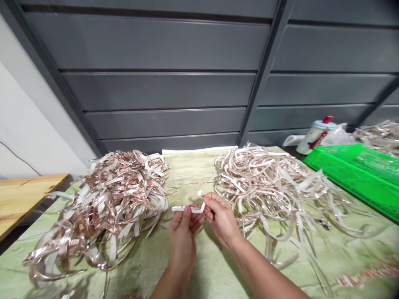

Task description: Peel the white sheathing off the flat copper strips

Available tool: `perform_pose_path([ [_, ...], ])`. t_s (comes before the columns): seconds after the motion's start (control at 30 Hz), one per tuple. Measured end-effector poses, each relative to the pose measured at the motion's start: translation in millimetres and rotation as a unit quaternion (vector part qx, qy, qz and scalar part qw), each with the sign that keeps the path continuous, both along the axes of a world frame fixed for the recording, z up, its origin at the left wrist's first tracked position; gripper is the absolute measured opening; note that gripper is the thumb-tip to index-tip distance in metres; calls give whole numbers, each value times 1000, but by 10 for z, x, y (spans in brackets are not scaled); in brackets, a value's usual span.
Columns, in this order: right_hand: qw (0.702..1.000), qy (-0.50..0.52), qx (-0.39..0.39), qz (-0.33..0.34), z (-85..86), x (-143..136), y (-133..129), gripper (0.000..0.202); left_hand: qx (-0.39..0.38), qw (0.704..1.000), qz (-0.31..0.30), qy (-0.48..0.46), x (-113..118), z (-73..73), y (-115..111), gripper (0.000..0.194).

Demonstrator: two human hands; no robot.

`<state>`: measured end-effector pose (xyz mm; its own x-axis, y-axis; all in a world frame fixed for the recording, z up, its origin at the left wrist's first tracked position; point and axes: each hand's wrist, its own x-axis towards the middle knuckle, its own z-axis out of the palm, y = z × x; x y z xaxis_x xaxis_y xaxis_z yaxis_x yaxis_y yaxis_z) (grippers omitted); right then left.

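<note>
Near the middle of the table, my left hand (184, 228) pinches a short white strip (179, 209) with a shiny coppery face. The strip's right end bends upward, and the thumb and fingers of my right hand (220, 216) are closed on that end. Both hands are close together, just above the table. A small white scrap (200, 193) shows beyond my right fingertips; whether it is joined to the strip I cannot tell. On the left lies a heap of coppery and white strips (115, 203). A looser pile of white and rose-coloured strips (264, 182) spreads to the right.
The green-patterned tabletop (187, 174) ends at a grey panelled wall (168, 95). A bright green basket (352, 170), a cup with a red cap (316, 135) and more strips (380, 135) stand at the back right. A wooden board (28, 195) juts in at the left.
</note>
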<state>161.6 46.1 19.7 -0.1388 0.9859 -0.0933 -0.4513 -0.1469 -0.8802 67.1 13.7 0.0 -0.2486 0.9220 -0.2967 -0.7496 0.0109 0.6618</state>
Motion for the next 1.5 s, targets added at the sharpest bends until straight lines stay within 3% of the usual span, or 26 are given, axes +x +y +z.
perform_pose_path([
  [0.17,1000,14,-8,-7,73,4,-27,33,24,1000,-10,-15,15,10,-19,32],
  [0.3,1000,-1,6,-12,61,-60,-97,31,54,996,-19,61,64,-10,-65,25],
  [0.4,994,98,-43,11,29,-30,-71,31,41,997,-35,61,68,-30,-67,21],
  [0.5,974,188,-115,53,5,86,31,32,26,999,-26,14,48,-44,-39,21],
  [0.67,958,187,-170,136,24,349,167,16,-16,1000,15,-9,-7,-12,10,5],
  [0.83,957,144,-136,212,97,634,242,39,-50,997,56,-25,-60,32,50,17],
  [0.9,968,124,-113,188,123,717,280,41,-56,995,71,-36,-77,37,72,18],
  [1.03,999,10,-31,-22,120,669,247,25,-47,993,95,-47,-92,32,97,15],
  [1.1,995,-91,23,-18,78,516,146,12,-29,994,94,-41,-74,21,84,10],
  [1.17,978,-190,64,57,18,318,29,17,-7,995,89,-33,-43,6,56,6],
  [1.2,968,-227,87,61,-14,221,-20,20,4,996,85,-29,-26,-2,39,6],
  [1.33,921,-356,153,-37,-103,-22,-114,29,29,997,73,-7,27,-13,-18,19],
  [1.5,891,-399,205,-74,-115,-43,-124,27,0,999,38,20,42,6,-41,26],
])
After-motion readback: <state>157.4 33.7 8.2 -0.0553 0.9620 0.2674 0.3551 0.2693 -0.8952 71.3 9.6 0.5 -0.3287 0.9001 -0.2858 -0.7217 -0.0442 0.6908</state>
